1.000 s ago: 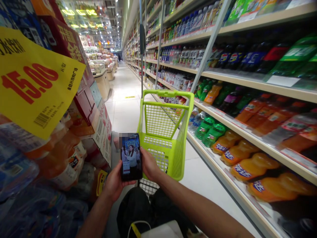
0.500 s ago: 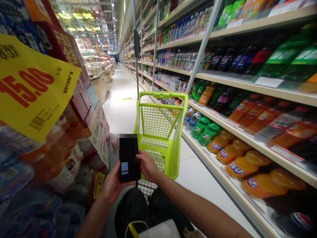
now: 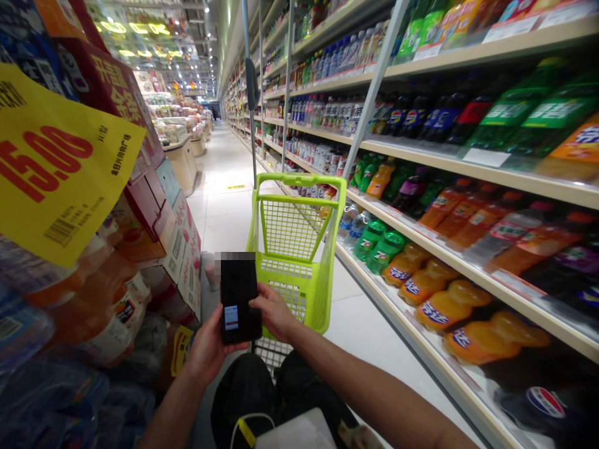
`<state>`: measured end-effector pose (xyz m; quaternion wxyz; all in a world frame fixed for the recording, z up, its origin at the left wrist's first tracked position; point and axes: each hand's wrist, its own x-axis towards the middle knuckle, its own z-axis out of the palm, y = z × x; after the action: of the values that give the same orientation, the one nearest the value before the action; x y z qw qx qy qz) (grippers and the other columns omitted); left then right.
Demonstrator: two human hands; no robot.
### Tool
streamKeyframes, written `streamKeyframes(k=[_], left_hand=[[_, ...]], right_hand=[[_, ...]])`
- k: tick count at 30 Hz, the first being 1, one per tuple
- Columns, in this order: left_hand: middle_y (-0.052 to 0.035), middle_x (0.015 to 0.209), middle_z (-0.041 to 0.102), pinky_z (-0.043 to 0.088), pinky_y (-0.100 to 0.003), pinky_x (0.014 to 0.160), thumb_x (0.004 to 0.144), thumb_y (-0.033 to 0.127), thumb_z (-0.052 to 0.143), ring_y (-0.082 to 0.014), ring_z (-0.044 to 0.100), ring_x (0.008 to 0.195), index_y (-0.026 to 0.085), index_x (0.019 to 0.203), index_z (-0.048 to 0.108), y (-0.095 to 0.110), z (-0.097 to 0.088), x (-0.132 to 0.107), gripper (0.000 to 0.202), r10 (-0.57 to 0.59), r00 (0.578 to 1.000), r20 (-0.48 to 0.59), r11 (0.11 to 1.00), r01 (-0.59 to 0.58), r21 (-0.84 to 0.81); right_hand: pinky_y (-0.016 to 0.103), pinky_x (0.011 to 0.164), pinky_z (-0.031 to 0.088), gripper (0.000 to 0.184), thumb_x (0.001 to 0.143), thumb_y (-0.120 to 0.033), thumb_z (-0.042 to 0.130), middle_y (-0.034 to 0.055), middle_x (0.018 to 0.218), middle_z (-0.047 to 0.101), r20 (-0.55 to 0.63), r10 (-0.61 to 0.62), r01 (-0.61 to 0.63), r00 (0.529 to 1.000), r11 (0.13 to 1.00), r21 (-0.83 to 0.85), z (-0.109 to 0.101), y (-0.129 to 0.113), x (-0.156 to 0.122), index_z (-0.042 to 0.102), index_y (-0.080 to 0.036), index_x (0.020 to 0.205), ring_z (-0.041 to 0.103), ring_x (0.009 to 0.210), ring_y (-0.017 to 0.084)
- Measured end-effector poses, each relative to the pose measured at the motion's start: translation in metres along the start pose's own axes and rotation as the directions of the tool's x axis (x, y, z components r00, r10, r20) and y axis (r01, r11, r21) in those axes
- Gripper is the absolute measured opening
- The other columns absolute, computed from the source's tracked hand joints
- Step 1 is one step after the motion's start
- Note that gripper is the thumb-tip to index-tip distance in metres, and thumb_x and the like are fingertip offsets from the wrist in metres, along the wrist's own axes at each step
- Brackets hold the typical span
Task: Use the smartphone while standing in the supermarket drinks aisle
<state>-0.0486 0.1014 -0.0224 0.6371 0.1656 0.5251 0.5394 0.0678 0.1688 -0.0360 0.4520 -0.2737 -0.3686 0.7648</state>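
My left hand (image 3: 206, 350) cradles a black phone (image 3: 239, 299) from below and the left, fingers wrapped round its edge. My right hand (image 3: 272, 310) grips the phone's right side, thumb resting on the screen edge. The screen is mostly dark with a small lit patch low on it. Just beyond the phone stands a lime-green shopping cart (image 3: 299, 252) with a mesh basket that looks bare inside. A black bag (image 3: 262, 390) sits below my arms.
Shelves of soda bottles (image 3: 435, 299) run along the right. A stack of drink packs with a yellow price sign (image 3: 56, 168) crowds the left. The white-tiled aisle (image 3: 224, 193) stretches ahead between them. A white cable and pale object lie at the bottom (image 3: 290, 433).
The phone screen went from showing a picture to mostly dark. The view has shifted slightly, with cart and hands drifting left in the picture.
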Motion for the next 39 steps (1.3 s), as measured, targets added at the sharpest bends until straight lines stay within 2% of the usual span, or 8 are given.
streamKeyframes(k=[3,9,13,17,19,21,28,39], left_hand=[[-0.0105,0.084,0.069,0.053,-0.03,0.048,0.085,0.032,0.042,-0.021,0.065,0.068,0.01,0.107,0.057,0.001,0.002,-0.001,0.034,0.007,1.0,-0.013,1.0,-0.007,0.011],[-0.0101,0.082,0.069,0.052,-0.03,0.046,0.085,0.032,0.042,-0.0208,0.065,0.065,0.01,0.105,0.058,0.001,0.003,-0.003,0.033,0.006,1.0,0.005,1.0,-0.006,-0.002],[-0.0104,0.083,0.069,0.053,-0.03,0.046,0.084,0.031,0.044,-0.0213,0.065,0.067,0.011,0.107,0.057,0.0,0.002,-0.003,0.033,0.014,1.0,0.019,1.0,-0.013,-0.023],[-0.0104,0.082,0.069,0.053,-0.029,0.046,0.085,0.031,0.044,-0.021,0.065,0.067,0.011,0.105,0.058,0.0,0.005,-0.005,0.032,0.013,1.0,0.01,1.0,-0.013,-0.023],[-0.0103,0.081,0.069,0.052,-0.028,0.045,0.085,0.031,0.043,-0.0208,0.065,0.066,0.011,0.105,0.058,0.001,0.007,-0.006,0.032,0.017,1.0,0.004,1.0,-0.017,-0.023],[-0.0105,0.08,0.069,0.052,-0.029,0.045,0.085,0.03,0.043,-0.0208,0.065,0.065,0.01,0.105,0.058,0.001,0.008,-0.007,0.032,0.022,1.0,0.004,1.0,-0.021,-0.018],[-0.0107,0.083,0.069,0.052,-0.03,0.043,0.085,0.031,0.041,-0.0215,0.064,0.066,0.01,0.104,0.059,0.0,0.009,-0.006,0.033,0.044,0.999,0.007,0.999,-0.044,-0.002],[-0.0099,0.08,0.069,0.052,-0.028,0.043,0.085,0.031,0.042,-0.0203,0.064,0.063,0.011,0.107,0.058,0.003,0.011,-0.01,0.034,0.052,0.999,-0.004,0.999,-0.052,-0.014]], right_hand=[[0.024,0.063,0.038,0.02,0.056,-0.014,0.055,-0.0039,0.065,0.06,0.004,-0.004,0.004,1.0,1.0,-0.009,-0.001,0.0,-0.001,0.06,-0.018,0.075,0.051,0.064,0.012],[0.023,0.065,0.039,0.033,0.05,-0.006,0.054,-0.0043,0.068,0.062,0.036,-0.011,0.012,0.999,1.0,-0.028,-0.002,-0.003,-0.005,0.06,-0.018,0.079,0.054,0.068,0.012],[0.023,0.065,0.039,0.03,0.052,-0.007,0.056,-0.0043,0.069,0.062,0.021,-0.015,0.016,1.0,0.999,-0.032,-0.003,-0.001,-0.004,0.061,-0.019,0.079,0.054,0.067,0.012],[0.026,0.066,0.04,0.013,0.065,-0.028,0.059,-0.0029,0.067,0.062,-0.045,-0.029,0.03,0.999,1.0,0.007,-0.003,0.001,0.0,0.061,-0.019,0.075,0.053,0.065,0.012],[0.027,0.069,0.041,0.021,0.068,-0.039,0.057,-0.0017,0.067,0.062,-0.062,-0.04,0.042,0.997,0.999,0.032,-0.002,0.0,0.001,0.06,-0.019,0.073,0.054,0.067,0.013],[0.028,0.072,0.042,0.023,0.066,-0.042,0.06,-0.0011,0.068,0.062,-0.058,-0.046,0.049,0.997,0.998,0.044,-0.001,-0.002,0.0,0.059,-0.019,0.072,0.055,0.069,0.014],[0.027,0.069,0.042,0.016,0.061,-0.023,0.06,-0.0017,0.071,0.064,0.009,-0.027,0.027,1.0,1.0,-0.01,-0.003,-0.008,-0.008,0.062,-0.019,0.077,0.055,0.067,0.013],[0.026,0.069,0.041,0.033,0.051,-0.007,0.057,-0.0044,0.071,0.064,0.069,-0.031,0.039,0.997,0.993,-0.116,-0.006,-0.012,-0.017,0.062,-0.02,0.081,0.055,0.073,0.015]])
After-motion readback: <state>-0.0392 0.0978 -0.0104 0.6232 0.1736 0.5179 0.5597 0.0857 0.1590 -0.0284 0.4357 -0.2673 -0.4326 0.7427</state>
